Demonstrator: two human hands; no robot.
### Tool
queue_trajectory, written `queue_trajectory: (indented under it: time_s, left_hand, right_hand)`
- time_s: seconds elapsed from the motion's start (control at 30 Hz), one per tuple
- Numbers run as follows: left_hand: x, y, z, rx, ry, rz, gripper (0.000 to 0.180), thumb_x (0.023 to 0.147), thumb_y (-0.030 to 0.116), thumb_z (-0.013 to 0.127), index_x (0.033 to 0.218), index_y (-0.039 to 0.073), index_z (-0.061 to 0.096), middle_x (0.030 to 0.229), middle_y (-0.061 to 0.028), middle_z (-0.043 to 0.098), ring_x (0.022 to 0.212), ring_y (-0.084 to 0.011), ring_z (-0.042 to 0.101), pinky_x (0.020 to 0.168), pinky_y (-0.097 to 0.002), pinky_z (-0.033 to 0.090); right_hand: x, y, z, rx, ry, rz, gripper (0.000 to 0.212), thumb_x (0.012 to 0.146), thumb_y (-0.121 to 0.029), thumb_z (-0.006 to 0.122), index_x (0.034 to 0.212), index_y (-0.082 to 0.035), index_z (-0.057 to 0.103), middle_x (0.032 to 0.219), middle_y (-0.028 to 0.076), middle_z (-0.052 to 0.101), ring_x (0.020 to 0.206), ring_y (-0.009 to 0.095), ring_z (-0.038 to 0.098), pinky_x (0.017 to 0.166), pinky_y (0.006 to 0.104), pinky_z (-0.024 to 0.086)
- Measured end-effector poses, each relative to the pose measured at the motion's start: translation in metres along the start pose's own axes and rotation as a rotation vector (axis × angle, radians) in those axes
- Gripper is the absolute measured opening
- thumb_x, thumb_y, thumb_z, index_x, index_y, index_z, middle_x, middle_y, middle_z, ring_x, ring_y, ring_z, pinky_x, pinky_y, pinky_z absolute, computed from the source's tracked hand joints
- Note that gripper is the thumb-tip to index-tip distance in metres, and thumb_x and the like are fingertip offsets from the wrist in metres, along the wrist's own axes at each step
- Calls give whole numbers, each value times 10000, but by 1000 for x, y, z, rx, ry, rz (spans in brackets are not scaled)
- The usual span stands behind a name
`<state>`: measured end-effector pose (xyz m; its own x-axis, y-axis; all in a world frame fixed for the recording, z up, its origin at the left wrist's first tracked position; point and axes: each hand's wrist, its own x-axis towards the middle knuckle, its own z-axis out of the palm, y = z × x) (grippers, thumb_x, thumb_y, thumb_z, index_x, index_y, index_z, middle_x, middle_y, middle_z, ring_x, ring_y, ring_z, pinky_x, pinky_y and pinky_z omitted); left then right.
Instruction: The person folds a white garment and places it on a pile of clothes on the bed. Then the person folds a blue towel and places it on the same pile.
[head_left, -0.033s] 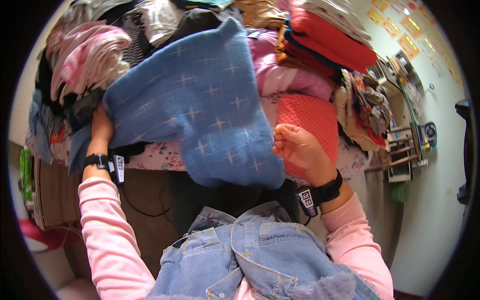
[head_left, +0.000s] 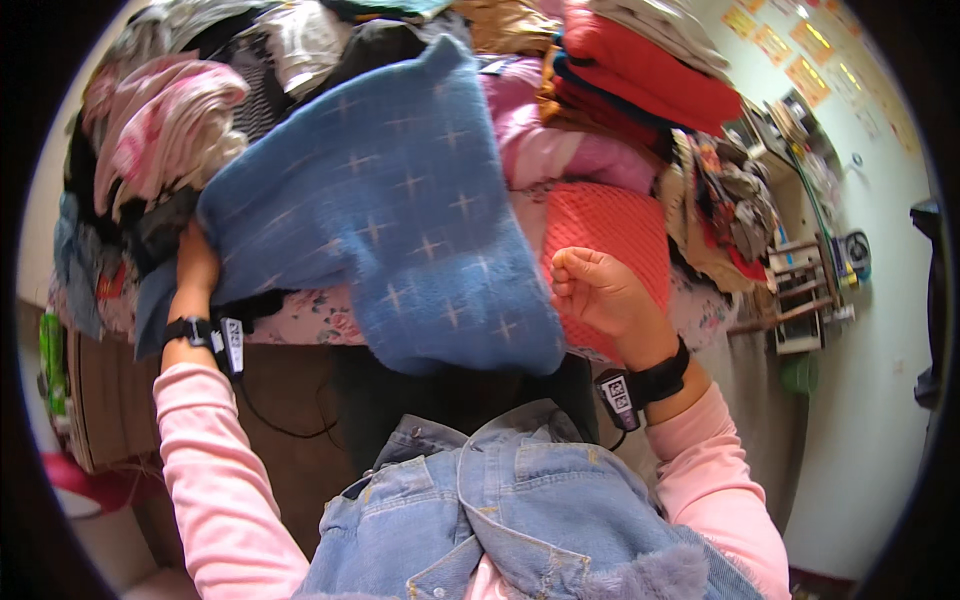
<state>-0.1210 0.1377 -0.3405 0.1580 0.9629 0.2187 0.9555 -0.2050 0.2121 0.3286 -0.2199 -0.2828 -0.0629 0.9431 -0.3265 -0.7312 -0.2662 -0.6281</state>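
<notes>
A blue fleece garment (head_left: 400, 200) with white crosses lies spread in front of me, its lower part hanging over the bed's near edge. My left hand (head_left: 198, 262) rests at the garment's left end, beside a dark grey cloth (head_left: 165, 225); its fingertips are hidden among the fabric. Just past the garment's right edge is my right hand (head_left: 608, 292), with thumb and fingers curled together in a pinch. Whether anything is between those fingers cannot be made out. Behind this hand lies a folded coral textured cloth (head_left: 625, 230).
Piled clothes line the back, among them a pink-and-white bundle (head_left: 165, 120) and a stack with a red folded piece (head_left: 650, 75). A floral sheet (head_left: 320, 315) covers the bed. A wooden rack (head_left: 800, 290) and green bin (head_left: 799, 373) stand at the right.
The view has shifted slightly, so the clothes appear a little farther left. My right hand has moved slightly right relative to the blue garment's edge.
</notes>
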Motion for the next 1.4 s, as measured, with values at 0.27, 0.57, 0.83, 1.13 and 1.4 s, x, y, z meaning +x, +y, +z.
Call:
queue_trajectory:
  time_s: [0.27, 0.57, 0.83, 1.13, 1.4]
  left_hand:
    - [36, -65, 34, 6, -50, 149, 496, 864, 36, 342, 1359, 7, 324, 1303, -278, 415, 1213, -396, 408, 1021, -409, 328]
    - [60, -68, 34, -1087, -431, -241, 578, 959, 402, 307, 1382, 8, 324, 1352, -140, 429, 1207, -258, 425, 1029, -325, 300]
    - [51, -49, 17, -716, -259, -75, 518, 950, 269, 314, 1383, -14, 299, 1357, -176, 412, 1231, -271, 403, 1045, -331, 282]
    - [27, -37, -8, -214, -84, 106, 485, 916, 92, 334, 1379, -38, 276, 1361, -225, 388, 1257, -309, 374, 1064, -349, 266]
    - [-1, -35, -16, 202, 211, 299, 541, 786, -58, 456, 1315, -31, 349, 1332, -277, 361, 1221, -406, 379, 1035, -413, 314]
  right_hand:
    - [-129, -30, -40, 16, 228, -206, 168, 918, -155, 545, 972, -13, 616, 809, 33, 650, 659, 115, 632, 613, 274, 534]
    - [-247, -18, -78, 100, 345, -485, 191, 921, -156, 540, 975, 3, 630, 814, 58, 668, 678, 130, 647, 622, 287, 545]
    - [-325, 0, -134, -80, 925, -662, 172, 845, -190, 649, 880, -22, 648, 738, 31, 646, 592, 107, 602, 554, 251, 516]
    - [-385, 31, -191, -469, 1559, -327, 129, 767, -108, 663, 846, -7, 647, 721, 47, 637, 578, 110, 567, 538, 223, 453]
    - [-379, 37, -202, -584, 1622, -277, 252, 766, -81, 587, 1007, -32, 643, 916, 58, 668, 799, 118, 616, 678, 244, 458]
